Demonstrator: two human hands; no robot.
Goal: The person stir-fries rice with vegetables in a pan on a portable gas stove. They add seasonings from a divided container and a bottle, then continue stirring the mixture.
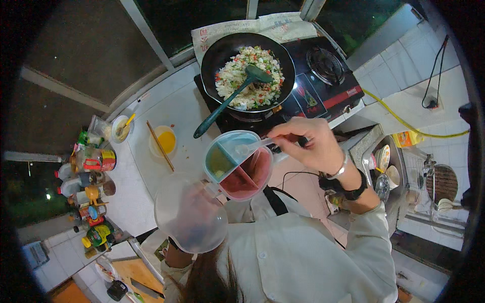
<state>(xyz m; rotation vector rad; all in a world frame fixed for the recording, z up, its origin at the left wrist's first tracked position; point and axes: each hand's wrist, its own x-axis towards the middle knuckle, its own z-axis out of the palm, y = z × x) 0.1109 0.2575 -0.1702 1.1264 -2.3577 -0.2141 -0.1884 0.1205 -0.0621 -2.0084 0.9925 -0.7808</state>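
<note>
My right hand (308, 144) pinches a small translucent plastic spoon (260, 144), its bowl over a white-grained compartment of a round divided seasoning box (206, 161). Blue and pink sections make up the box. Its cloudy lid (185, 216) hangs open towards me. Blurred behind that lid, my left hand (207, 197) supports the box from beneath; most of its fingers are hidden. Beyond the box stands a black wok (210, 60) of rice (231, 81) mixed with red and green bits. A dark green spatula (227, 101) rests in the wok, handle leaning over the rim towards me.
The wok sits on a two-burner gas stove (339, 96). To the left are chopsticks (159, 146) across a bowl of beaten egg (167, 142), and several bottles (93, 191). A knife (146, 288) lies on a cutting board (130, 270). Dishes fill part of the sink (401, 185) at right.
</note>
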